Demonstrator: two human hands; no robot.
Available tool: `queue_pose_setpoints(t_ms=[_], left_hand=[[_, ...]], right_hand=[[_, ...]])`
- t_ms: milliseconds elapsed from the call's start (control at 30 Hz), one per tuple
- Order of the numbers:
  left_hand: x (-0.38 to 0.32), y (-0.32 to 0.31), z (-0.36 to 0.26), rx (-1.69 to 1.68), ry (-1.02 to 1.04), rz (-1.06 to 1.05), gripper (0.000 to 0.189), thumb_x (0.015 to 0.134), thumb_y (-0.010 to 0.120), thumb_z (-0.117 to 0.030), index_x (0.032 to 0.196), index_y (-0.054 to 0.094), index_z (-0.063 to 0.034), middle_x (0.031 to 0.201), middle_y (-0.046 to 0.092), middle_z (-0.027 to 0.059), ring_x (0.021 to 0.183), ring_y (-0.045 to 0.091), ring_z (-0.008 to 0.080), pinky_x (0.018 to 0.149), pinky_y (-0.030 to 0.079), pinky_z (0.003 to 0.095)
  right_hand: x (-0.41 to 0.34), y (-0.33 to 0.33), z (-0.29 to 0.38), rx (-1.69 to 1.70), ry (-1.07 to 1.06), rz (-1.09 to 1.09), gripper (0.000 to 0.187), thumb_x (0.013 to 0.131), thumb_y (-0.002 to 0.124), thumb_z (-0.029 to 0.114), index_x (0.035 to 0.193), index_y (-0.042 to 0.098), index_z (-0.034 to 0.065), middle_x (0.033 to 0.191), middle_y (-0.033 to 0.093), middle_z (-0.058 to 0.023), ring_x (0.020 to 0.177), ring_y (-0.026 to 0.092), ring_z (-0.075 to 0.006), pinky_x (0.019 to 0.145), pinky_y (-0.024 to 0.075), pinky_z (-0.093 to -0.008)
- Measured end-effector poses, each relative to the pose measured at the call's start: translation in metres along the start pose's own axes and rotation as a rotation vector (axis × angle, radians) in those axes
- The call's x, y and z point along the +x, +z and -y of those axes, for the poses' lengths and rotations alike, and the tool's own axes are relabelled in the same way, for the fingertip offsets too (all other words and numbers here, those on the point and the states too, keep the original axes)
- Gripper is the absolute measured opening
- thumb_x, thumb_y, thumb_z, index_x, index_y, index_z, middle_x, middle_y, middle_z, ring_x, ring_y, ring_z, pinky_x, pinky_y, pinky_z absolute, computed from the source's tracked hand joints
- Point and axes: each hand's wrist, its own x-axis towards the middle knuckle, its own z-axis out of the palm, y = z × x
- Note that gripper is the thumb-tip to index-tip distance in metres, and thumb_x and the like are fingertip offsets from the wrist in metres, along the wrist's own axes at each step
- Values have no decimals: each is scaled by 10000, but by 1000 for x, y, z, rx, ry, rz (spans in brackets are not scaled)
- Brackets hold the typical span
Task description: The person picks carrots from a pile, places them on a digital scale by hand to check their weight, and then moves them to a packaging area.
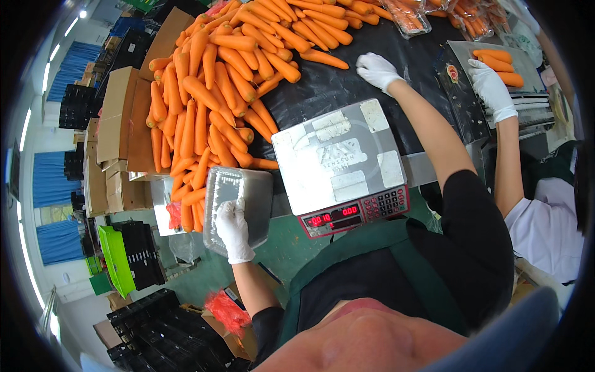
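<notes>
In a white glove, my left hand (234,230) grips a clear plastic tray (258,197), tilted beside the scale at the table's near edge. No carrots show in the tray. My right hand (377,72), also gloved, is over the black table covering (302,100), beyond the scale. Its fingers are curled and the palm side is hidden, so I cannot tell whether it holds anything. A single carrot (324,59) points toward it from the pile. Between my hands stands a Senssun digital scale (344,158) with a bare metal plate and lit red digits.
A large carrot pile (209,88) covers the left and back of the table, beside cardboard boxes (118,116). At right, a co-worker's gloved hand (492,88) touches carrots (499,67) on a wrapping machine (460,93). Wrapped carrot packs (409,21) lie behind. Black crates (172,330) stand lower left.
</notes>
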Motion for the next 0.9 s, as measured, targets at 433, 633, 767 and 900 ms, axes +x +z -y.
queue_pose_setpoints(t_ms=[433,633,767,900], left_hand=[[0,-8,-4,123,6,40,157,939,703,-110,850,637,2,772,599,151,738,609,316,710,480,400],[-1,-3,1,738,164,-321,119,978,671,-213,969,642,-98,848,634,91,744,627,293,651,521,408],[17,1,-90,503,371,-578,157,975,656,-298,926,675,-150,792,656,63,650,631,269,549,496,400],[6,51,-174,586,557,286,82,879,653,-245,861,700,-180,710,633,37,625,641,241,553,511,373]], right_hand=[[98,57,20,-153,-113,55,483,863,727,390,1229,688,77,1310,593,-150,1275,550,-338,1043,505,-458],[105,48,-19,46,-176,152,449,901,626,436,1166,727,89,1271,619,-162,1234,578,-338,1039,479,-457],[99,55,-51,191,-181,62,340,892,632,335,1098,766,99,1198,664,-149,1174,617,-339,1007,494,-428],[103,64,-63,410,-162,32,334,885,657,342,1076,764,90,1188,663,-150,1171,622,-338,1009,493,-433]])
